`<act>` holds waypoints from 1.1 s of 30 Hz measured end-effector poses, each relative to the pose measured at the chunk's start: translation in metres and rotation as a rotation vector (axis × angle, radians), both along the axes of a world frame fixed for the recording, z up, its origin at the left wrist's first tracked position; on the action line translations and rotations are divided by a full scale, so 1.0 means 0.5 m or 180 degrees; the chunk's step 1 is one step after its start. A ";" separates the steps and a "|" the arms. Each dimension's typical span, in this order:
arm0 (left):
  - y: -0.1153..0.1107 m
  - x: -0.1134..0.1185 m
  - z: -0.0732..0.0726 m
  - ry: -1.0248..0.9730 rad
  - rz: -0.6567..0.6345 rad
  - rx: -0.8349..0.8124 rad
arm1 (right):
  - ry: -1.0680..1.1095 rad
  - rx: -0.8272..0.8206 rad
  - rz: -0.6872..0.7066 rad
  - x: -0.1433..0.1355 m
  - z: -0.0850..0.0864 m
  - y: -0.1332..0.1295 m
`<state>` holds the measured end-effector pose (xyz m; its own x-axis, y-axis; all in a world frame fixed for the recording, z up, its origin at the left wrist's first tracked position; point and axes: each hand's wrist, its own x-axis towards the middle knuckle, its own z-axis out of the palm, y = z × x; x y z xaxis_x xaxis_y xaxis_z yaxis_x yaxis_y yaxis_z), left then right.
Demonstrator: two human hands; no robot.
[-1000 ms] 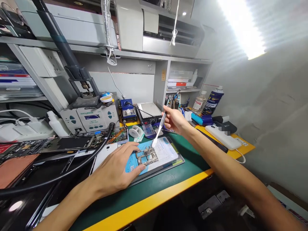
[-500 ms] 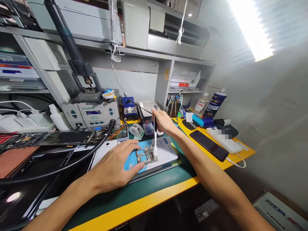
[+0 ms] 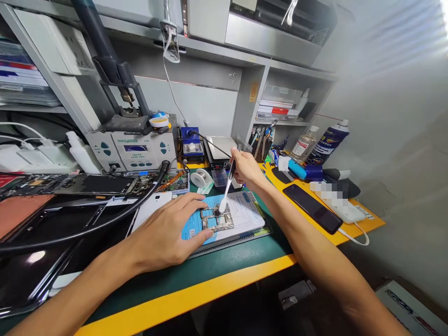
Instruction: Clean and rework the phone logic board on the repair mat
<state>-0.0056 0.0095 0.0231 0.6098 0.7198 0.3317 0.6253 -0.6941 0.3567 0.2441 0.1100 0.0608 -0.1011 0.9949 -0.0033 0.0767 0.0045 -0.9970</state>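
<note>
A phone circuit board (image 3: 224, 224) with cut-out gaps lies flat on a blue and white box (image 3: 241, 217). Thumb and fingertips of my left hand (image 3: 171, 228) press at the board's left edge, the thumb low and the fingers above, steadying it. My right hand (image 3: 247, 167) grips a brush (image 3: 227, 190) with a dark upper handle and a white lower part. The brush leans, and its white tip touches the upper middle of the board. Part of the handle is hidden by my right fingers.
Behind stand a hot-air station (image 3: 135, 151), a solder spool (image 3: 201, 178) and a blue soldering unit (image 3: 191, 144). A black hose (image 3: 140, 212) crosses at left over phone parts. At right lie a phone (image 3: 311, 207), a clear bottle (image 3: 304, 143) and a blue spray can (image 3: 327, 142).
The brush tip has moved from the board's right side to its upper middle, and the brush now leans more. My left hand stays at the board. The view has shifted downward.
</note>
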 end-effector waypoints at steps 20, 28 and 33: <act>0.011 -0.008 -0.016 0.0000 -0.0025 0.0117 | -0.0619 0.0081 -0.0802 -0.005 -0.013 0.012; 0.007 -0.008 -0.015 0.0078 0.0025 0.0128 | -0.0533 -0.0041 -0.0700 -0.009 0.001 0.001; 0.006 -0.008 -0.015 0.0062 0.0060 0.0104 | -0.0544 0.0057 -0.0696 -0.011 0.000 0.001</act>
